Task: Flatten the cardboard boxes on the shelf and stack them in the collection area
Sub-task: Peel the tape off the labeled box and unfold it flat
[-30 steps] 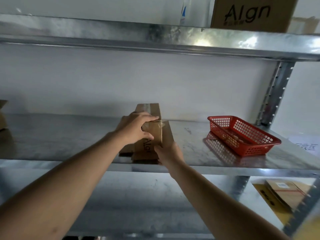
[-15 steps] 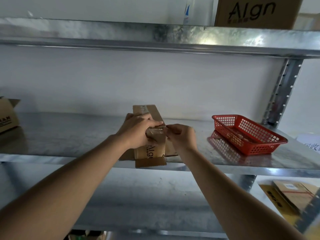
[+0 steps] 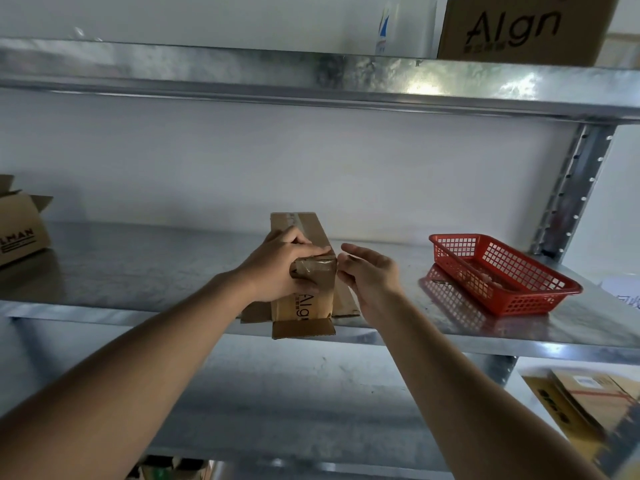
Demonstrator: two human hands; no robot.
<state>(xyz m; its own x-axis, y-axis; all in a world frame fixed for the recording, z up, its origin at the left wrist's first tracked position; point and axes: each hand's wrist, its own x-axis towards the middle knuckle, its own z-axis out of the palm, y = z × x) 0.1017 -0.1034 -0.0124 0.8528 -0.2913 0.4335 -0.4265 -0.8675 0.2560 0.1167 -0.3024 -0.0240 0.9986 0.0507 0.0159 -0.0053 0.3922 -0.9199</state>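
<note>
A long narrow cardboard box (image 3: 304,299) printed "Algn" lies lengthwise on the middle metal shelf (image 3: 138,271), its near flap hanging over the shelf's front edge. Clear tape crosses its top near the front. My left hand (image 3: 282,268) grips the box's top and left side, fingers curled over the taped edge. My right hand (image 3: 370,275) sits just right of the box with fingers straight and spread, its fingertips at the box's right top edge. Flat flaps stick out under the box on both sides.
A red plastic basket (image 3: 498,271) stands on the same shelf to the right. An opened cardboard box (image 3: 20,230) sits at the far left. Another "Algn" box (image 3: 519,29) is on the upper shelf. Flattened cardboard (image 3: 588,403) lies lower right. A steel upright (image 3: 568,188) rises at the right.
My right hand rose from the box's lower front corner to its taped top edge, pinched there, and has now let go and spread beside it. My left hand kept its grip.
</note>
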